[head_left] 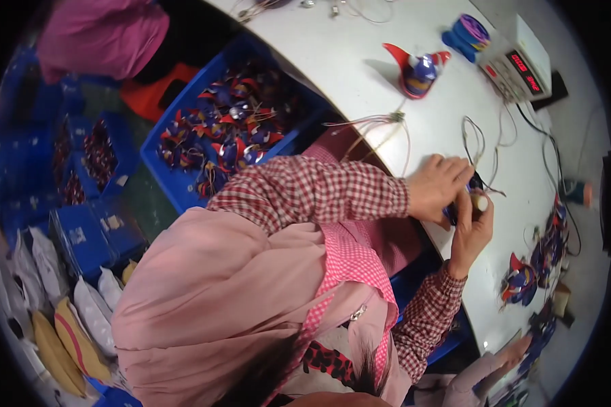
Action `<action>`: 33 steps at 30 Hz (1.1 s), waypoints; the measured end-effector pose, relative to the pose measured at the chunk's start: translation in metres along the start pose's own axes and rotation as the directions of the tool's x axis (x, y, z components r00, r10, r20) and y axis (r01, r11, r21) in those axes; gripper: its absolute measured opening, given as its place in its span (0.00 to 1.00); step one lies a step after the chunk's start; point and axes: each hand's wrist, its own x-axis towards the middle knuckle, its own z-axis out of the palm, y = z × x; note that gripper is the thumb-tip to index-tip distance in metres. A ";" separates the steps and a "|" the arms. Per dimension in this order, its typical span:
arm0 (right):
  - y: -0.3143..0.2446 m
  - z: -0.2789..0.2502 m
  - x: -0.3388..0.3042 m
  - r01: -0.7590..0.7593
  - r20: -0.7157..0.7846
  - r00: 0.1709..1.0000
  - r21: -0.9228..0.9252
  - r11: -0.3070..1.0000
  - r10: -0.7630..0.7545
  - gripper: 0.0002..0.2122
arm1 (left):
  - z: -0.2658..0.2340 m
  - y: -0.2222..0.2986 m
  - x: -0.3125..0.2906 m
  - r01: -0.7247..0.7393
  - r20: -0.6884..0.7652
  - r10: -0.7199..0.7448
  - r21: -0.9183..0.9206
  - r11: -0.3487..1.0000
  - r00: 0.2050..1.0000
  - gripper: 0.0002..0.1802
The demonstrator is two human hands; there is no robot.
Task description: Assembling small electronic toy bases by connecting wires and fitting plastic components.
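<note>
My left hand [440, 187] reaches over the white table, its fingers bent and pressed together on a small dark blue part [451, 214]. Facing it, my right hand [473, 234] grips the same part between thumb and fingers. A pale round end [480, 202] shows by its fingertips; whether it belongs to the part I cannot tell. Fingers hide most of what is held. Thin wires [477, 139] lie just beyond my hands. Farther back on the table stands a glossy purple-blue toy figure [421, 73] with red wing-like pieces, close to a knotted wire bundle [395, 119].
A blue bin [176, 125] full of small blue-and-red wired pieces stands left of the table. At the back are a boxy meter [519, 64] with red digits and a blue-purple spool [467, 35]. More toy figures [521, 279] lie right; another person's arm [499, 359] reaches in there.
</note>
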 end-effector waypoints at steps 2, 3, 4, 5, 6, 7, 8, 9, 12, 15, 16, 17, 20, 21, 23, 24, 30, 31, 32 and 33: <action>0.001 0.002 0.002 0.081 0.028 0.997 -0.113 0.990 -0.078 0.10 | 0.000 0.001 0.000 0.043 -0.017 -0.043 0.005 0.999 0.999 0.55; 0.001 0.003 0.004 0.156 0.034 0.988 -0.233 0.960 -0.153 0.09 | -0.001 0.001 0.000 0.059 -0.021 -0.059 -0.006 0.998 0.998 0.54; 0.000 0.003 0.004 0.229 0.046 0.973 -0.349 0.909 -0.227 0.07 | 0.000 0.001 0.000 0.073 -0.025 -0.074 -0.019 0.997 0.997 0.54; 0.000 0.003 0.004 0.240 0.067 0.971 -0.343 0.908 -0.231 0.07 | 0.002 0.002 0.000 0.092 -0.037 -0.092 -0.015 0.996 0.995 0.54; -0.001 0.004 0.002 0.347 0.074 0.935 -0.382 0.856 -0.346 0.06 | 0.004 0.002 0.002 0.106 -0.025 -0.106 -0.020 0.994 0.994 0.54; -0.001 0.004 0.000 0.446 0.085 0.886 -0.418 0.791 -0.455 0.06 | 0.005 0.003 0.002 0.119 -0.013 -0.120 -0.025 0.993 0.993 0.54; -0.001 0.002 -0.002 0.540 0.103 0.822 -0.454 0.709 -0.560 0.05 | 0.003 0.001 0.001 0.133 -0.006 -0.133 -0.032 0.991 0.991 0.53; -0.002 -0.007 -0.006 0.428 -0.005 0.884 -0.391 0.815 -0.467 0.05 | -0.001 -0.002 0.001 0.141 -0.013 -0.141 -0.033 0.990 0.990 0.53; 0.007 -0.036 -0.002 0.246 -0.130 0.946 -0.312 0.918 -0.297 0.06 | -0.008 0.001 0.005 0.128 0.043 -0.125 -0.071 0.989 0.991 0.53; 0.019 -0.068 0.017 0.139 -0.192 0.960 -0.309 0.941 -0.205 0.08 | -0.007 0.001 -0.006 0.062 -0.098 -0.071 -0.090 0.994 0.993 0.50; 0.030 -0.072 0.019 0.095 -0.188 0.969 -0.314 0.945 -0.160 0.10 | -0.011 0.001 -0.010 0.029 -0.160 -0.043 -0.091 0.995 0.986 0.49; 0.041 -0.075 0.017 0.041 -0.192 0.976 -0.319 0.947 -0.107 0.11 | -0.026 0.004 -0.014 -0.034 -0.170 0.008 -0.150 0.988 0.985 0.44; 0.047 -0.080 0.016 -0.067 -0.210 0.978 -0.308 0.949 0.001 0.13 | -0.075 -0.021 -0.038 -0.089 -0.283 0.015 -0.249 0.965 0.959 0.29; 0.047 -0.081 0.014 -0.122 -0.216 0.974 -0.283 0.951 0.061 0.13 | -0.091 -0.035 -0.043 -0.024 -0.298 -0.034 -0.188 0.982 0.954 0.27; 0.045 -0.080 0.011 -0.185 -0.232 0.965 -0.256 0.949 0.125 0.14 | -0.123 -0.066 -0.048 0.125 -0.300 -0.130 -0.034 0.992 0.945 0.24; 0.042 -0.078 0.010 -0.084 -0.315 0.948 -0.389 0.917 -0.047 0.13 | -0.132 -0.080 -0.044 0.201 -0.286 -0.176 0.060 0.978 0.942 0.24; -0.032 -0.006 -0.003 0.343 -0.095 0.899 -0.452 0.823 -0.427 0.15 | -0.118 -0.142 -0.001 0.292 -0.159 -0.247 0.414 0.863 0.956 0.44; -0.046 0.022 0.004 0.435 0.155 0.900 -0.395 0.809 -0.408 0.17 | -0.115 -0.144 0.006 0.302 -0.094 -0.296 0.502 0.810 0.951 0.49; -0.042 0.050 0.011 0.502 0.223 0.865 -0.357 0.788 -0.450 0.18 | -0.111 -0.146 0.015 0.275 -0.080 -0.272 0.494 0.825 0.959 0.49; -0.047 0.076 0.017 0.430 0.251 0.897 -0.302 0.851 -0.364 0.18 | -0.105 -0.149 0.021 0.307 -0.119 -0.285 0.442 0.843 0.951 0.51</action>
